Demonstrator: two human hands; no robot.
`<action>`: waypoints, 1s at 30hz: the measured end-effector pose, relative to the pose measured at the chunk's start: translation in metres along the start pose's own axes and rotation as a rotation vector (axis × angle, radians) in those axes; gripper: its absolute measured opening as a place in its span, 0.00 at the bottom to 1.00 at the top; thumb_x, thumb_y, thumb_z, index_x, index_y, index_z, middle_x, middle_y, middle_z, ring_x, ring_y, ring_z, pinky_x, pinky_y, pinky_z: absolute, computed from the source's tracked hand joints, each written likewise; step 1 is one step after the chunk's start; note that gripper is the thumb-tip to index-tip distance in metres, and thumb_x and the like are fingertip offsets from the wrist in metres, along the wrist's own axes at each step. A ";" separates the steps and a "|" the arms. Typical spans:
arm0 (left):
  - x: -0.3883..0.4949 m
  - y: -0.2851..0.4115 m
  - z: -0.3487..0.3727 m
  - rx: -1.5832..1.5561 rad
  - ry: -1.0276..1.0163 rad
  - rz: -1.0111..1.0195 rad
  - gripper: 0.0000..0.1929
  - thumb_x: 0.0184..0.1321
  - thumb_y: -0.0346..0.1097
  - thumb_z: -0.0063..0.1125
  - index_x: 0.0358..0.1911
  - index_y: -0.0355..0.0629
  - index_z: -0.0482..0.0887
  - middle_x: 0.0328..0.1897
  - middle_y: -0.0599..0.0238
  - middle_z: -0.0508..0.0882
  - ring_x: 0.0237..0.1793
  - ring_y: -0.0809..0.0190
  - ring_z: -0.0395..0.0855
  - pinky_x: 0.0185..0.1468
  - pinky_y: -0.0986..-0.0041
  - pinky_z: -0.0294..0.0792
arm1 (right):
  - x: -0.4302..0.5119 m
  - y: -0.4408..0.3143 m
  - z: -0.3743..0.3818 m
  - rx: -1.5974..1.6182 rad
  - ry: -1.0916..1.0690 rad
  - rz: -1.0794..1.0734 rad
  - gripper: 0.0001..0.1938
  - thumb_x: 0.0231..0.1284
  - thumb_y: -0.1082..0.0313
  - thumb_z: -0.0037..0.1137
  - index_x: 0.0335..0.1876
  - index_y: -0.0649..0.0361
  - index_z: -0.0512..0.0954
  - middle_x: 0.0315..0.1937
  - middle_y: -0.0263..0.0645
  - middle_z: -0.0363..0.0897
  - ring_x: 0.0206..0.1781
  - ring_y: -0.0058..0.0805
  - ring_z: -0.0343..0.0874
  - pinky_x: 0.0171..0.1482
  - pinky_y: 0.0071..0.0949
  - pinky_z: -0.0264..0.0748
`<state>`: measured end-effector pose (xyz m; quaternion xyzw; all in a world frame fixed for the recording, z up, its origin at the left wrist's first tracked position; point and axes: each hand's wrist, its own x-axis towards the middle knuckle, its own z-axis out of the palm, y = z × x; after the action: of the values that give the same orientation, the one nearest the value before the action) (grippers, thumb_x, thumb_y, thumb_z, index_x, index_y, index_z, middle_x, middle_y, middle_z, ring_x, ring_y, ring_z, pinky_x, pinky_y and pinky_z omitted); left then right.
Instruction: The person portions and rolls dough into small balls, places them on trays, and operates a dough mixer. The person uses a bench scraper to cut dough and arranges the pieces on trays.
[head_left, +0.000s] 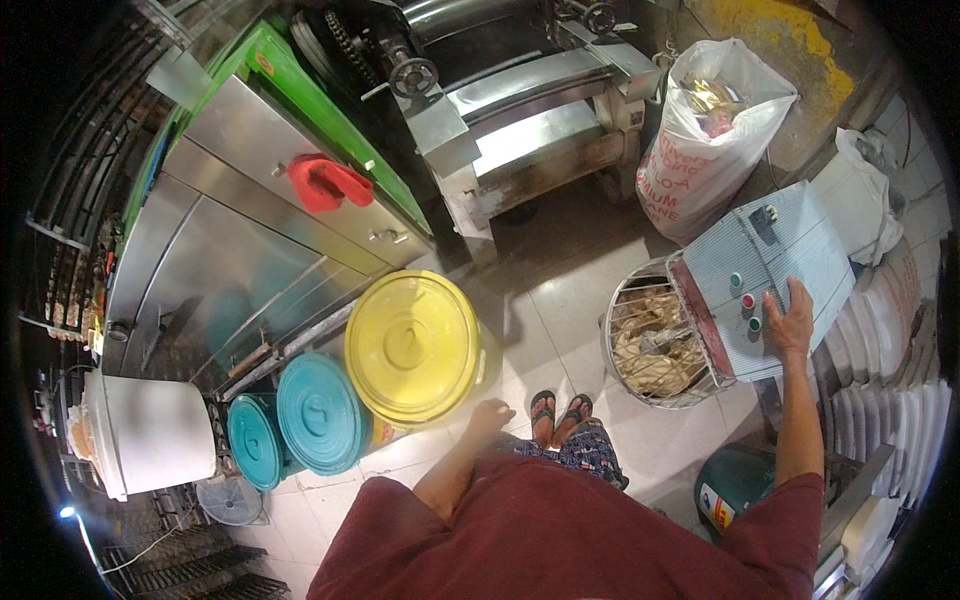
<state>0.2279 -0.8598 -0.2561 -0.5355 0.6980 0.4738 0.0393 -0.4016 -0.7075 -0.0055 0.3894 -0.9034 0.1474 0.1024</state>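
My right hand (791, 321) is on the ribbed metal top of a dough mixer (814, 247), fingers apart, beside the machine's push buttons. Its thumb is close to the red button (748, 301); whether it presses anything is unclear. Two green buttons flank the red one. Left of the panel, a wire guard (643, 334) covers the mixer's round bowl, and pieces of dough (656, 367) lie inside. My left hand (491, 415) hangs low in front of my body with fingers curled in and nothing seen in it. A yellow lidded tub (412, 349) stands nearest to it.
Two teal-lidded tubs (319, 414) line the left side beside a steel cabinet (247, 225) with a red cloth (326, 182). Ahead stands a roller machine (525, 97) with handwheels. A white sack (697, 165) of wrappers and stacked sacks (892, 420) are at the right.
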 end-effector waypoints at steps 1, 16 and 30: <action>0.000 0.002 0.001 -0.014 0.017 0.013 0.23 0.60 0.51 0.71 0.47 0.37 0.90 0.37 0.53 0.93 0.37 0.57 0.92 0.47 0.65 0.81 | 0.000 -0.001 0.000 -0.010 -0.012 0.017 0.35 0.65 0.47 0.67 0.71 0.63 0.72 0.70 0.54 0.74 0.72 0.53 0.72 0.73 0.45 0.68; 0.002 0.014 -0.002 -0.085 -0.082 -0.065 0.24 0.60 0.49 0.69 0.51 0.36 0.88 0.47 0.48 0.90 0.47 0.50 0.90 0.55 0.60 0.79 | 0.001 0.003 0.004 0.025 0.019 0.002 0.35 0.63 0.50 0.70 0.68 0.66 0.72 0.67 0.56 0.76 0.70 0.54 0.73 0.72 0.46 0.69; 0.013 -0.010 0.007 -0.138 -0.070 -0.016 0.23 0.61 0.50 0.73 0.48 0.38 0.89 0.41 0.56 0.93 0.39 0.61 0.92 0.49 0.68 0.80 | -0.003 -0.014 -0.008 -0.055 -0.011 0.048 0.32 0.66 0.51 0.67 0.69 0.62 0.72 0.68 0.53 0.75 0.72 0.52 0.71 0.73 0.45 0.69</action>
<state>0.2268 -0.8634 -0.2735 -0.5255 0.6576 0.5390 0.0305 -0.3885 -0.7121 0.0040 0.3656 -0.9167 0.1225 0.1046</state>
